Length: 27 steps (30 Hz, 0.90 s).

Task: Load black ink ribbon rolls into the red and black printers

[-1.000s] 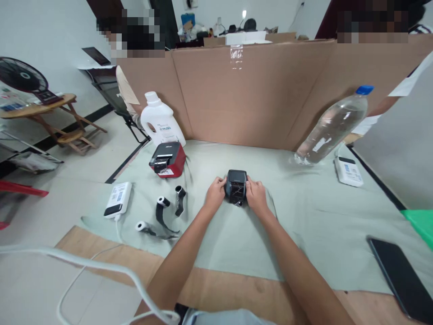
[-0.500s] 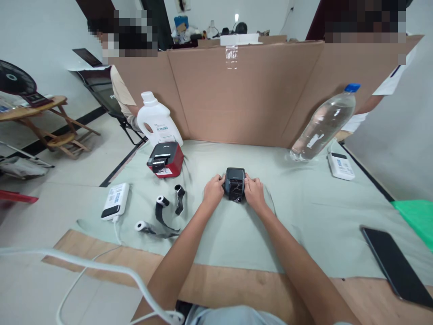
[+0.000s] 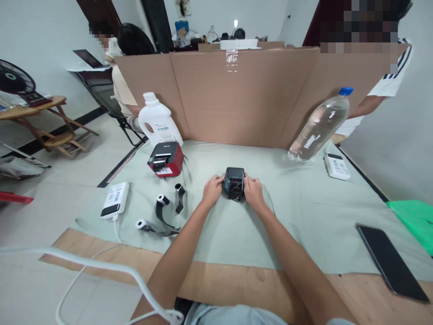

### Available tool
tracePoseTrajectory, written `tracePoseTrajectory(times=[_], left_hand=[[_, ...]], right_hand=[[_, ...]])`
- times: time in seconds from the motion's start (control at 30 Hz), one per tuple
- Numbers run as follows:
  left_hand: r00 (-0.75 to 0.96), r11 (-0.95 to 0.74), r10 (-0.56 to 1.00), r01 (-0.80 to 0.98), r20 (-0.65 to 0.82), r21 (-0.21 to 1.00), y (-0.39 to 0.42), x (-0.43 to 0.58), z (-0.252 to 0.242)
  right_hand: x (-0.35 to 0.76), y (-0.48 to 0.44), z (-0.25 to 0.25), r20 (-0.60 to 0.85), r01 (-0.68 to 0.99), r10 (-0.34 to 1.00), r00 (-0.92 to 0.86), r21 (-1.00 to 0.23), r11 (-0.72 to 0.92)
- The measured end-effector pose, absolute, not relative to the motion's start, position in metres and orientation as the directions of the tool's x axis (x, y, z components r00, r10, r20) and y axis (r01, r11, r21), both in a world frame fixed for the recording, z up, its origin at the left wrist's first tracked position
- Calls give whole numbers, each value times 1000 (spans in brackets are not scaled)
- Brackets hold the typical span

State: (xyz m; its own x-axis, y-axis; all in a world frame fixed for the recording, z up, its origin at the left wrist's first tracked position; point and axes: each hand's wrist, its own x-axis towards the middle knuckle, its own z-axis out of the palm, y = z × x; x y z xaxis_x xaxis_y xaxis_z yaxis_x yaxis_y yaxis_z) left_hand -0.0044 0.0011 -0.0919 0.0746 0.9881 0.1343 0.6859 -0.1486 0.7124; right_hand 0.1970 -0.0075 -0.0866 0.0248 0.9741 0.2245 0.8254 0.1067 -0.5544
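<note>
A small black receipt printer [image 3: 234,176] stands on the pale green cloth in front of me, with a strip of dark shiny paper hanging down its front. My left hand [image 3: 214,188] grips its left side, fingers closed against the casing. On the opposite side, my right hand [image 3: 253,189] holds it the same way. Left of my forearm lie several paper rolls [image 3: 163,200] with dark strips partly unwound. Farther back is a red and black printer [image 3: 166,159], also with dark paper sticking out.
A cardboard screen [image 3: 237,99] closes off the back, with people behind it. Against it lean a white jug [image 3: 158,119] and a tilted water bottle [image 3: 320,126]. White power banks [image 3: 115,198] lie at both sides. A phone [image 3: 392,262] is at right; a white cable [image 3: 101,264] crosses lower left.
My view has shifted slightly. Both hands stay on the black printer, which has not visibly moved. Behind the screen, the person on the right has changed posture a little.
</note>
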Motion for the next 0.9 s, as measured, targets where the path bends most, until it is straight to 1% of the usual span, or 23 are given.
tracePoseTrajectory(times=[0.07, 0.17, 0.23, 0.3, 0.37, 0.5, 0.67, 0.9], left_hand=[[56, -172, 983, 610, 174, 774, 1, -5, -95], [17, -194, 978, 443, 208, 875, 0, -6, -97], [13, -163, 985, 368, 170, 915, -3, -6, -97], [20, -115, 993, 377, 116, 919, -6, -5, -95], [24, -95, 995, 450, 94, 888, -9, -4, -90], [64, -139, 990, 600, 126, 788, -11, -1, -81], [74, -156, 987, 677, 145, 719, -10, -2, -79], [60, -131, 988, 803, 140, 581, -9, 1, -79]], right_hand=[[197, -8, -87, 230, 820, 973, 23, -562, 113], [198, -8, -88, 231, 811, 973, 23, -573, 117], [198, -8, -87, 227, 809, 974, 23, -577, 115], [197, -9, -87, 220, 811, 975, 20, -574, 113], [197, -9, -86, 216, 819, 976, 18, -564, 109], [195, -9, -87, 201, 838, 979, 16, -537, 96], [194, -7, -88, 173, 842, 985, 14, -533, 81], [193, -9, -85, 168, 847, 985, 33, -528, 61]])
